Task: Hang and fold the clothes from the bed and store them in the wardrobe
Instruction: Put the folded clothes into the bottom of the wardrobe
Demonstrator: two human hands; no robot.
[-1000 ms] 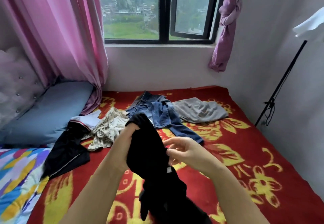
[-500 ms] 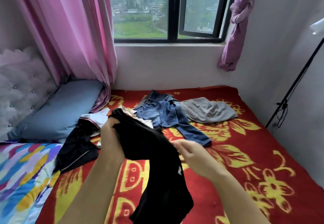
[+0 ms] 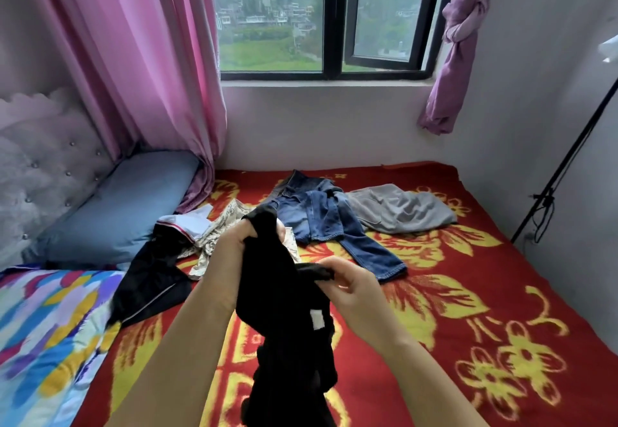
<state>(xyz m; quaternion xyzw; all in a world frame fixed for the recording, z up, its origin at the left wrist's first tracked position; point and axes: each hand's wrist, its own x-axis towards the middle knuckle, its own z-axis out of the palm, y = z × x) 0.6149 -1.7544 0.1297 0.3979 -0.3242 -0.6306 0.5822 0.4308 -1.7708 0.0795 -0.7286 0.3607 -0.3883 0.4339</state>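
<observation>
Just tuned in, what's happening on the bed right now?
A person is sorting laundry over the bed. The left hand grips the top of a black garment and the right hand pinches another edge of it, so it hangs bunched between them, not yet folded. Lying on the red blanket are blue jeans, a grey garment, a patterned cream piece and a dark garment with white trim. No wardrobe is in view.

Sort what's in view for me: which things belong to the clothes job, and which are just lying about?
Job:
- black garment, gripped by left hand and right hand
- blue denim jeans
- grey crumpled garment
- cream patterned garment
- dark white-trimmed garment

Lying about:
- blue pillow
- pink curtain
- multicoloured quilt
</observation>
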